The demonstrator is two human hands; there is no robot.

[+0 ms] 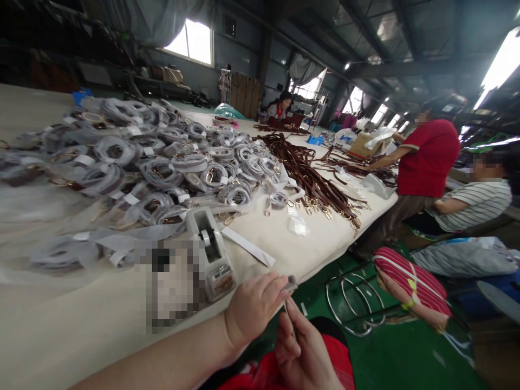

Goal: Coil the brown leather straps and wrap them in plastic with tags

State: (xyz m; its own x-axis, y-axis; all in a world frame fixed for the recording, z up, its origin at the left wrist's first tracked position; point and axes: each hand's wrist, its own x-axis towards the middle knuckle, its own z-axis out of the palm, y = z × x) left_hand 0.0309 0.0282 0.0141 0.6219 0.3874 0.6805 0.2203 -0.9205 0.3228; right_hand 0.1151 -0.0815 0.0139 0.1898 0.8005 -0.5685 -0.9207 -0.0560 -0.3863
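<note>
Both hands meet at the table edge: the left hand pinches a small grey wrapped piece, and the right hand curls loosely beneath it. One tape dispenser stands just beside them, with dozens of wrapped coils beyond; no writing is readable.

Brown straps, grey-wrapped coils, a cream table, a red-and-white striped cushion, green floor.

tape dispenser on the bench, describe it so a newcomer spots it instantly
On the long cream table, look at the near edge just ahead of the left hand. The tape dispenser sits below the pile of grey wrapped coils: the only blocky, pale plastic thing, with a tape roll on top.
</note>
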